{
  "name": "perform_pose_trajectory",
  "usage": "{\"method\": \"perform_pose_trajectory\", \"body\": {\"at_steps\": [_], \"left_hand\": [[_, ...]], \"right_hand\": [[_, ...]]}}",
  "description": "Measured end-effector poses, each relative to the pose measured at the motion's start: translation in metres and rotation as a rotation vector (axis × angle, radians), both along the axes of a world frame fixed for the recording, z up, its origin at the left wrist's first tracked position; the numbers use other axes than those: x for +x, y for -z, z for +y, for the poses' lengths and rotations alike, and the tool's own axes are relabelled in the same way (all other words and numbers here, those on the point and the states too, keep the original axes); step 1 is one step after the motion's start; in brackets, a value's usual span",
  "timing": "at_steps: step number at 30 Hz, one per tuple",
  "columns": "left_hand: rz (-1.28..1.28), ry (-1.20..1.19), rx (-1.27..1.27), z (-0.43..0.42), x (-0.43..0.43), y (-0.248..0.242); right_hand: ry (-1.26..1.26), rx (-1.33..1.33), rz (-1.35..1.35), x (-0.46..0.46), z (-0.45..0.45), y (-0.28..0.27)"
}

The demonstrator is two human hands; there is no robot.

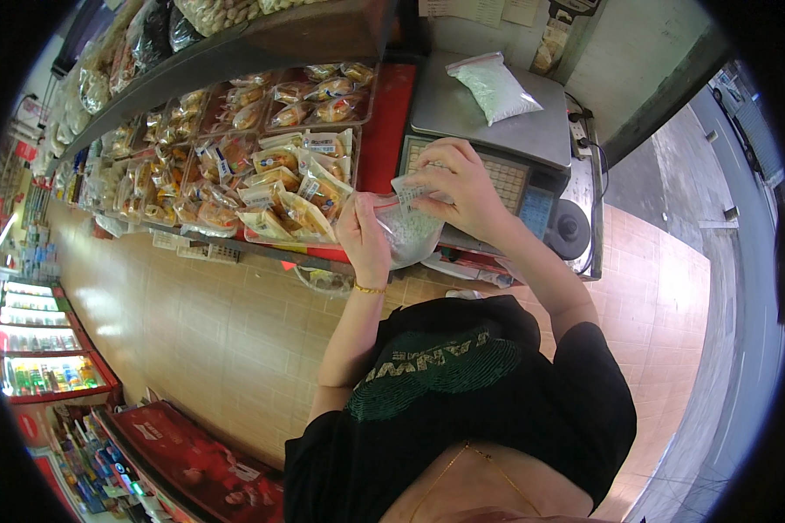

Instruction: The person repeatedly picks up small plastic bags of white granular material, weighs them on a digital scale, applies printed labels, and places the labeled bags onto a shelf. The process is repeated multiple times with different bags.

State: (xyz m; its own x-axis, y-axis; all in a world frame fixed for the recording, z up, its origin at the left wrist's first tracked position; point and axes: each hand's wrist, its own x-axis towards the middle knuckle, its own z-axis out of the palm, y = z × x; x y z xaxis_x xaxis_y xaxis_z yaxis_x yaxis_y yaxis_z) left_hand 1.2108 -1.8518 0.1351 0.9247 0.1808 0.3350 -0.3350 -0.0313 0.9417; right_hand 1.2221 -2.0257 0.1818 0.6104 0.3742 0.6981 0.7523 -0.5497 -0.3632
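A clear zip-top plastic bag with whitish, grainy contents hangs in front of the keypad of a weighing scale. My left hand pinches the bag's upper left corner beside its red zip line. In the fingers of my right hand is a small printed label, held against the top of the bag; whether it is stuck there I cannot tell. A second filled zip-top bag of white contents lies on the scale's metal platform.
Left of the scale, plastic trays hold wrapped breads. Above them runs a shelf with bagged goods. A round black object and a power strip sit at the counter's right. A lit drinks cooler stands far left.
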Motion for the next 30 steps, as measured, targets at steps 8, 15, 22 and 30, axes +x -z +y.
{"method": "perform_pose_trajectory", "body": {"at_steps": [8,15,22,30], "left_hand": [[-0.064,0.056,0.021,-0.008,-0.009,-0.006],[0.038,-0.007,-0.241,0.013,0.006,-0.007],[0.145,-0.555,0.042,0.101,0.077,0.023],[0.363,-0.302,-0.753,0.166,0.18,0.076]], "right_hand": [[-0.084,0.017,0.209,-0.004,-0.004,0.022],[0.165,0.386,0.34,-0.018,-0.018,0.061],[0.466,0.781,0.524,-0.04,-0.091,0.142],[1.014,0.568,0.373,-0.091,-0.168,0.238]]}}
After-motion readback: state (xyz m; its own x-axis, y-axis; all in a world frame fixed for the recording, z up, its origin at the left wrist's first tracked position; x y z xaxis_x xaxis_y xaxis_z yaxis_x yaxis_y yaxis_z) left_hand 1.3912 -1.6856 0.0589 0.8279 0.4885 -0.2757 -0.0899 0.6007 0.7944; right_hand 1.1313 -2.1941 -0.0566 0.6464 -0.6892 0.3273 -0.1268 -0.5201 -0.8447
